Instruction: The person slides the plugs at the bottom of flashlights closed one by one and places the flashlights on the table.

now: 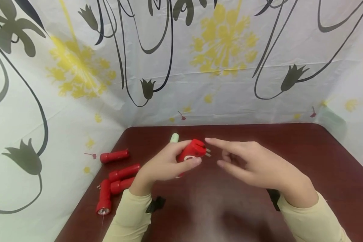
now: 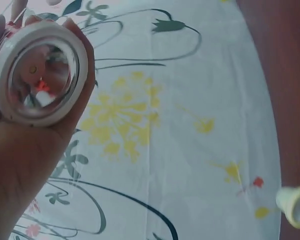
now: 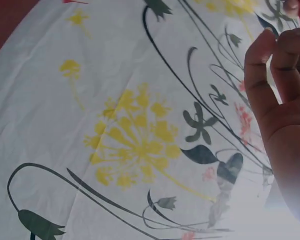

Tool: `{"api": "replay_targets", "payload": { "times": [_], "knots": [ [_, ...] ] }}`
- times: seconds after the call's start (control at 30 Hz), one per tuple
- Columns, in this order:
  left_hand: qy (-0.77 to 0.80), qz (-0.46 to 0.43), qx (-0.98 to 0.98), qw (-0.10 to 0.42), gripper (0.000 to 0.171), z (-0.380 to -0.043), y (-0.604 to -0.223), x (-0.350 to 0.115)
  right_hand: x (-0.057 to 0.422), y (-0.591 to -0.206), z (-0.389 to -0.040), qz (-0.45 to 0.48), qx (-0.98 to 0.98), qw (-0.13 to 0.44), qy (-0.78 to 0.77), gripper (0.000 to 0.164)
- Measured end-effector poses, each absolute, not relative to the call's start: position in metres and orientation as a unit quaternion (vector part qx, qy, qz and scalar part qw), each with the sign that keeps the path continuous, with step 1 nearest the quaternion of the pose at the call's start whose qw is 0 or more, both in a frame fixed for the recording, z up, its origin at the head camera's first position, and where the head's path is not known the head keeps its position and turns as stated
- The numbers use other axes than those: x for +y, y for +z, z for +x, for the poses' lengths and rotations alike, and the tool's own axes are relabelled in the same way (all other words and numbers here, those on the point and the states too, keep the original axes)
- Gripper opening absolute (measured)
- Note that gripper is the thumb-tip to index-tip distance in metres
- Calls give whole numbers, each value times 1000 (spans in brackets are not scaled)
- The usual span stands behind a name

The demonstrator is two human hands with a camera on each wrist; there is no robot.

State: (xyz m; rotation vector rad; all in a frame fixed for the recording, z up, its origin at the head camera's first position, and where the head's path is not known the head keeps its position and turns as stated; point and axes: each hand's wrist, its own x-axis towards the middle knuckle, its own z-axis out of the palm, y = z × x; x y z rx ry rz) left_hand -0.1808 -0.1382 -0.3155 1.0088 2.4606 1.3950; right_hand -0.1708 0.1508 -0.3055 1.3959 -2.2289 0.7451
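My left hand (image 1: 164, 163) grips a red flashlight (image 1: 187, 151), thumb on the near side and fingers on the far side. Two metal plug prongs (image 1: 208, 153) stick out from the flashlight's tail end, toward the right. In the left wrist view its round lens (image 2: 40, 80) with a white rim faces the camera. Just right of the prongs is my right hand (image 1: 257, 163), holding nothing. Its index finger points at the flashlight's tail and the thumb is held apart below. The right wrist view shows this hand (image 3: 290, 105) with bent fingers.
Several red flashlights lie at the table's left: one at the back (image 1: 115, 156), others nearer (image 1: 124, 172), and one (image 1: 104, 198) with its lens toward me. Behind the left hand is a pale green flashlight (image 1: 174, 137). Patterned cloth (image 1: 230, 94) surrounds the dark red table (image 1: 290, 141).
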Motion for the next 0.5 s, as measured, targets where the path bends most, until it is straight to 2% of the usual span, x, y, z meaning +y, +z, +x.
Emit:
{"api": "replay_targets", "payload": {
  "times": [0.17, 0.33, 0.5],
  "knots": [
    [468, 334, 817, 44, 22, -186, -312, -124, 152, -306, -168, 509, -784, 193, 299, 62],
    [491, 340, 802, 19, 23, -193, -314, -120, 153, -313, -175, 529, -763, 189, 319, 65],
    [537, 351, 767, -32, 36, -193, -320, -120, 153, -318, -181, 521, -754, 114, 383, 63]
  ]
}}
